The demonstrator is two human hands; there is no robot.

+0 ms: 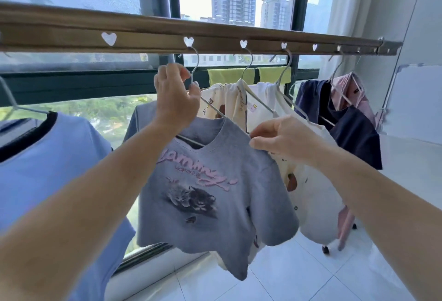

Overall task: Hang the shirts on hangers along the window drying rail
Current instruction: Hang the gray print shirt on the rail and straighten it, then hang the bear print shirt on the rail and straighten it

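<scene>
A grey T-shirt with a cat print and pink lettering hangs on a metal hanger whose hook sits in a heart-shaped hole of the drying rail. My left hand grips the hanger's neck just below the hook. At the shirt's right shoulder, my right hand pinches the fabric. A light blue shirt with a dark collar hangs at the left. To the right hang a cream patterned shirt, a white shirt, a navy shirt and a pink garment.
Large windows stand behind the rail, with yellow-green cloths draped on the window bar. A white curtain and a white wall close the right side. White floor tiles lie below. A wheeled stand's foot shows under the white shirt.
</scene>
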